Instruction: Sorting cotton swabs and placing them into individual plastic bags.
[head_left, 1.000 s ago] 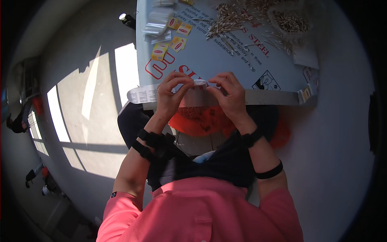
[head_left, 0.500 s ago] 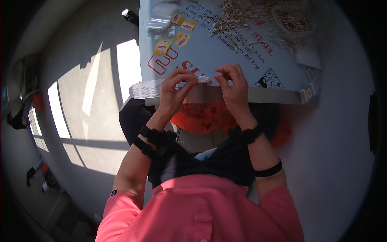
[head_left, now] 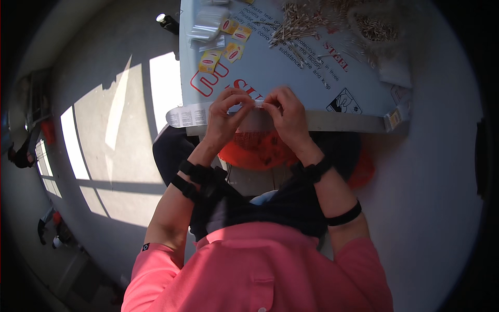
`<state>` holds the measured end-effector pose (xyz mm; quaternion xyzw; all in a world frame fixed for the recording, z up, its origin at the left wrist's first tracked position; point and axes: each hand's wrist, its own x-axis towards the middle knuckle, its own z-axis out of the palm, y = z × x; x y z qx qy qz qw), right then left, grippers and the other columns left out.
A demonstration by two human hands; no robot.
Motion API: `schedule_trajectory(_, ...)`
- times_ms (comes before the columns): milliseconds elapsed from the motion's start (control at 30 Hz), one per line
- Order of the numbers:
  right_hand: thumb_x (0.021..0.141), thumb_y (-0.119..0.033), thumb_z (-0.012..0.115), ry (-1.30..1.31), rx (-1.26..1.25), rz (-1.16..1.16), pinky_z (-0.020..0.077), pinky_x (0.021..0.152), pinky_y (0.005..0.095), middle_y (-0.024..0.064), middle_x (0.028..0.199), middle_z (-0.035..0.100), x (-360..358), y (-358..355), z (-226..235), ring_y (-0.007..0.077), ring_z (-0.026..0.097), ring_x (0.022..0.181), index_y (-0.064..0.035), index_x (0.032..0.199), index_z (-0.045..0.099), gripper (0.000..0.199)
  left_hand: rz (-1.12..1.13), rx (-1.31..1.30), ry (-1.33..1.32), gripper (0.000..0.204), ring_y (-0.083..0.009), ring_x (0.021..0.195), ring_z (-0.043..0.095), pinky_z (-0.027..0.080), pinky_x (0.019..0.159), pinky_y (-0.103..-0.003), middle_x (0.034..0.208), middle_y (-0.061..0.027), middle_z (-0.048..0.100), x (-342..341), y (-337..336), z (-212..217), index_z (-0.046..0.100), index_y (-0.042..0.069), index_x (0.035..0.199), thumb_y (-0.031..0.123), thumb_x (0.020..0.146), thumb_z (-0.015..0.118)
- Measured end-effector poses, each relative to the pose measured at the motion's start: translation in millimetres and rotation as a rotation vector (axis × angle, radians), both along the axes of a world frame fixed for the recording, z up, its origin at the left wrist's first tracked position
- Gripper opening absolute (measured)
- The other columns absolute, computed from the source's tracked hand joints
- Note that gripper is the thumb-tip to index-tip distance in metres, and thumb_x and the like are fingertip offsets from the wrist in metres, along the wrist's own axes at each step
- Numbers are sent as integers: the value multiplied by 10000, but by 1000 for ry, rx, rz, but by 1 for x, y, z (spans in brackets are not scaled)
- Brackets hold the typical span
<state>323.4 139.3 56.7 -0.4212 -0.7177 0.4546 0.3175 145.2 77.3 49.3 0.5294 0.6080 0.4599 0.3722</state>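
Observation:
My left hand (head_left: 227, 112) and my right hand (head_left: 286, 115) meet at the table's near edge, fingertips almost touching. Both pinch the top edge of a clear plastic bag (head_left: 255, 120), which hangs down between them; its contents, if any, cannot be made out. Beside my left hand lies a strip of white printed labels (head_left: 188, 116) along the edge. Farther off at the left are a stack of clear plastic bags (head_left: 209, 25) and several yellow printed cards (head_left: 210, 60). A loose pile of cotton swabs (head_left: 297, 23) is spread across the far middle.
An open bag of cotton swabs (head_left: 378, 27) stands at the far right of the film-covered table (head_left: 280, 73). A small yellow-and-white packet (head_left: 393, 119) sits at the near right corner. Beneath the edge is an orange bag (head_left: 257, 151). A dark bottle (head_left: 167, 22) stands off the left side.
My right hand has moved left and closed its fingers on the plastic bag's edge, next to my left hand. My left hand has stayed nearly still.

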Motion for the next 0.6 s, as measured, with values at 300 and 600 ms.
schedule_trajectory(300,786,-23,749,27,185,61,489,697,307,62,935,565,5,3,-2,190,578,840,-43,977,639,221,-7,24,-24,131,-184,964,625,526,809,-309,1002,-66,634,-2,1,-1,713,36,940,4,814,727)
schedule_trajectory(600,837,-5,640,-141,323,53,491,731,396,117,907,524,-7,7,3,314,563,867,-13,915,508,154,-30,34,257,124,-231,852,569,483,725,-339,887,-43,603,-1,5,17,745,80,886,51,768,768)
